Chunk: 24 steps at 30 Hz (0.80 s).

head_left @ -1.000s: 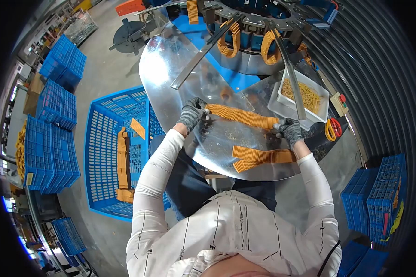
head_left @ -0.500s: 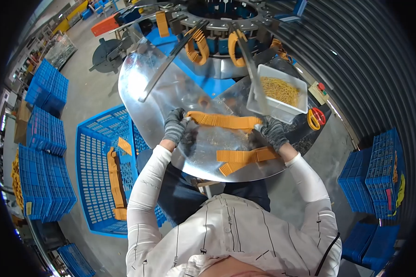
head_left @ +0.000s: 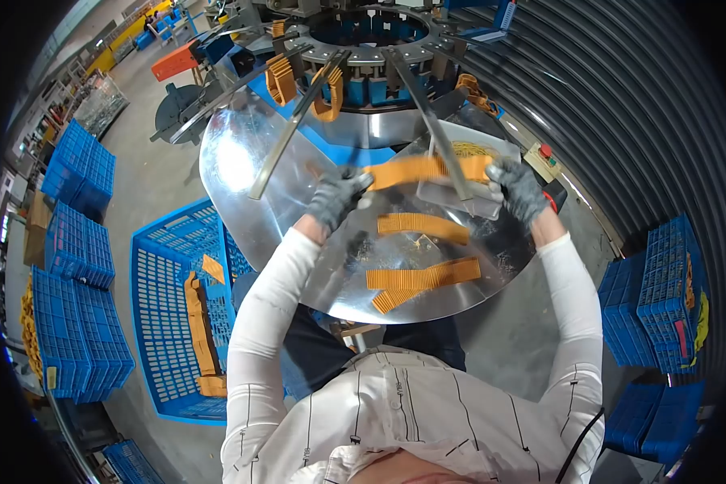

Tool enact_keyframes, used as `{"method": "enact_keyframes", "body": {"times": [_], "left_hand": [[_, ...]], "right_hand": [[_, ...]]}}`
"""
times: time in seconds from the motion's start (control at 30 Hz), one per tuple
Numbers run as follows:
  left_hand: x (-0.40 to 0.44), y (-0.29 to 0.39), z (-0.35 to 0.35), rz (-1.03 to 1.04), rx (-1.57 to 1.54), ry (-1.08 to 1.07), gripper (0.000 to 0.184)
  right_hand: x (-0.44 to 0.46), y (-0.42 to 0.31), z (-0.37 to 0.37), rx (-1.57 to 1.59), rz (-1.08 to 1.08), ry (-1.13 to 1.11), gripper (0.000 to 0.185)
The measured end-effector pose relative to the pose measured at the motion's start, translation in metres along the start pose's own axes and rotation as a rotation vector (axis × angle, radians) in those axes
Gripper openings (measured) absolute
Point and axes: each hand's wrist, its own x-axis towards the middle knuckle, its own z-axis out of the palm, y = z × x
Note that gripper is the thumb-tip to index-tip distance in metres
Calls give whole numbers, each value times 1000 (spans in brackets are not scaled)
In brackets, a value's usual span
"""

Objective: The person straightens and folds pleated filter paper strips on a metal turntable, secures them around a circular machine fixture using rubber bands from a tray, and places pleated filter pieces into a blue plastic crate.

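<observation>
An orange ribbed strip [head_left: 415, 171] is stretched between my two gloved hands, in front of the flat metal arms of a round machine [head_left: 371, 56]. My left hand [head_left: 339, 194] pinches its left end; my right hand [head_left: 518, 187] grips its right end. A metal arm [head_left: 436, 129] crosses in front of the strip. Below, a curved orange strip [head_left: 423, 227] lies on the shiny metal table [head_left: 339, 282]. Nearer my body, a straight strip [head_left: 427, 276] overlaps a shorter slanted one [head_left: 391, 301]. Two folded orange loops hang at the machine.
Behind the held strip stands a white tray [head_left: 492, 143] of yellow bands, partly hidden. A blue crate [head_left: 157, 323] with orange pieces is at the left of my legs. Stacked blue crates [head_left: 81, 323] stand farther left, others [head_left: 649, 298] at the right beside a corrugated wall.
Both hands have moved up toward the machine with a strip between them. A curved strip now lies on the table where they were. The machine's arms and hanging loops have shifted left.
</observation>
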Motion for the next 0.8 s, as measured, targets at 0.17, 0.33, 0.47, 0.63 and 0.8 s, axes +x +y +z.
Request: {"method": "enact_keyframes", "body": {"times": [0.17, 0.33, 0.47, 0.63, 0.8], "left_hand": [[18, 40, 55, 92, -57, -99, 15], [38, 59, 73, 67, -72, -124, 14], [29, 75, 79, 96, 8, -89, 13], [35, 83, 82, 157, 222, -101, 22], [22, 66, 89, 580, 706, 83, 31]], "right_hand": [[12, -60, 55, -391, -155, -148, 17], [27, -81, 86, -477, -229, -186, 14], [34, -90, 88, -572, -253, -215, 16], [36, -98, 95, -492, -135, -236, 17], [62, -98, 99, -814, -282, -244, 16]]}}
